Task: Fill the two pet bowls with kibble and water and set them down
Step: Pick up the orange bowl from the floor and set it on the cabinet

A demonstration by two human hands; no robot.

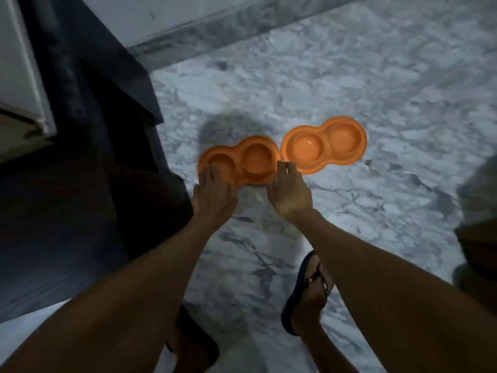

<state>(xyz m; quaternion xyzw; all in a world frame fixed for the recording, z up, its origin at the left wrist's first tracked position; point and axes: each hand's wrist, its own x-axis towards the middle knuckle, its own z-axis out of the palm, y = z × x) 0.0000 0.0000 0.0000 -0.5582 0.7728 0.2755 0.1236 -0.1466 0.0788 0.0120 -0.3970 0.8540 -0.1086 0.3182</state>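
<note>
Two orange double pet bowls lie side by side on the marble floor. The left bowl [250, 160] sits beside dark furniture; the right bowl [325, 144] touches its right end. Every well I can see looks empty of kibble. My left hand [213, 191] rests with straight fingers on the left bowl's near-left rim. My right hand [289, 191] reaches to the gap between the two bowls, its fingertips at the left bowl's right rim. Whether those fingers curl under the rim is hidden.
Dark furniture [88, 146] stands on the left, right against the left bowl. A grey marble skirting [215, 30] runs along the far wall. My feet in dark sandals [309, 289] stand on the marble floor [376, 84]. A blurred dark object [478, 216] sits at the right edge.
</note>
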